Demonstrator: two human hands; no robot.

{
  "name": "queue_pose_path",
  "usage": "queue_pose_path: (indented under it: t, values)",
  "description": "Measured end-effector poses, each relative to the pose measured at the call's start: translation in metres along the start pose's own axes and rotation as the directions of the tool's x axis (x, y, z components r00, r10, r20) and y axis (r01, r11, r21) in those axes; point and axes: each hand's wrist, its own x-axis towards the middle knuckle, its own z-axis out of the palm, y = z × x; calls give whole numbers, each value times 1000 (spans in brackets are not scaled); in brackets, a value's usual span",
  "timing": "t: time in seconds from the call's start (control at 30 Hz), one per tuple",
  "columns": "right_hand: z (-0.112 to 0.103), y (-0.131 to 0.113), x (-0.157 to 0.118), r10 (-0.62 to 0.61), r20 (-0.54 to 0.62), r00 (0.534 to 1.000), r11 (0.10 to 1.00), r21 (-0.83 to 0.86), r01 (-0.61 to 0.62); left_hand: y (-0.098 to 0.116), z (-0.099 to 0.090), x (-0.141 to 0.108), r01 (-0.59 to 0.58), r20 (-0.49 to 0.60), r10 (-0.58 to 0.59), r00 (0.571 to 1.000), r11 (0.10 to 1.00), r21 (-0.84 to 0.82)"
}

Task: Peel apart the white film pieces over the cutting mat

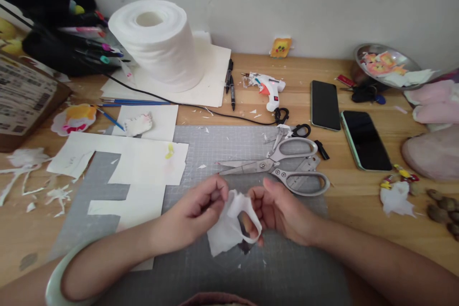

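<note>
A thin white tissue sheet (pixel 221 234) with an oval hole and a narrow loop hangs between my two hands, over the grey cutting mat (pixel 287 267). My left hand (pixel 201 213) pinches its upper edge between thumb and fingers. On the other side, my right hand (pixel 281 210) has its fingers curled around the loop, thumb raised; some of its fingertips are behind the tissue. Just beyond the hands lie large grey-handled scissors (pixel 265 165), blades to the left. A metal piece (pixel 303 177) lies partly under their handles.
A large white tissue roll (pixel 158 52) stands at the back on paper sheets. Cut white card (pixel 143 162) lies left. A glue gun (pixel 270 88), black markers (pixel 231 88), two phones (pixel 324 105) and a metal bowl (pixel 362 74) are farther back. A black cable (pixel 186 105) crosses the table.
</note>
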Motion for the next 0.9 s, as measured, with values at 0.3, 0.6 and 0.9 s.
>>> queue_pose_path:
  t: [0.3, 0.6, 0.9]
  values:
    - [10, 12, -6, -73, -109, 991, 812, -584, -4, 4, 3, 1, 61, 138, -59, 989, 998, -14]
    - [5, -8, -5, 101, -48, 994, 991, -83, -105, 3, 0, 1, 357, 174, -314, 933, 772, -525]
    - [-5, -1, -14, 122, -2, 993, 992, 38, -122, 3, 6, -8, 309, 202, -235, 951, 667, -678]
